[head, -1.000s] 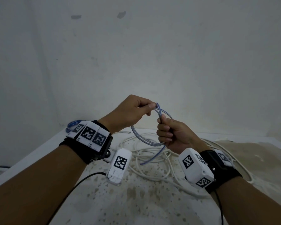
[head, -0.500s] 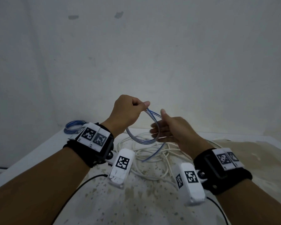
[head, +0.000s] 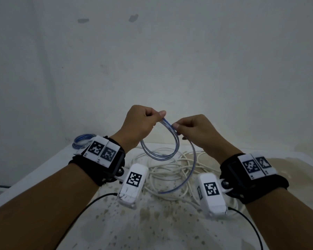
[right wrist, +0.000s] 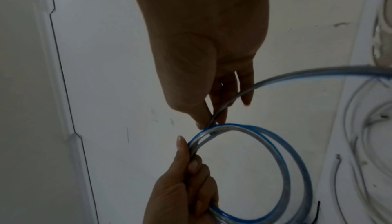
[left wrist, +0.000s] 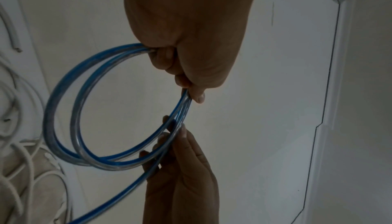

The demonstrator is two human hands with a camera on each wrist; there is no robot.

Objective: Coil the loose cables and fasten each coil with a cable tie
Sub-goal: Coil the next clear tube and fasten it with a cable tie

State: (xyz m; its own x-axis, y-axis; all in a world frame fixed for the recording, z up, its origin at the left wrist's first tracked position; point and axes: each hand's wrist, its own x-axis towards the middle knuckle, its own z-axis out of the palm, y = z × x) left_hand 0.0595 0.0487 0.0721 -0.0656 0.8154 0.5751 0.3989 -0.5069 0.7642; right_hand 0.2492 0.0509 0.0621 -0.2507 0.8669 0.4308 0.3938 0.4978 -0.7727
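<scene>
My left hand (head: 157,116) grips the top of a small coil of blue-and-clear cable (head: 159,156), held in the air above the table. The coil has two loops (left wrist: 101,160). Just to the right of that grip, my right hand (head: 178,131) pinches the cable's free strand between thumb and fingertips (right wrist: 210,122). From there the loose tail (head: 192,170) curves down to an end near the table. The left thumb (right wrist: 182,145) lies along the coil (right wrist: 282,169). No cable tie is clearly visible.
A tangle of loose white cables (head: 170,170) lies on the stained white table (head: 152,222) under my hands. A second blue coil (head: 81,141) lies at the table's back left corner. A bare wall stands close behind. A short dark strip (right wrist: 317,211) lies on the table.
A second ago my right fist gripped the coil; then it let go and opened. Now it pinches the free strand beside the left grip. Both hands have risen a little.
</scene>
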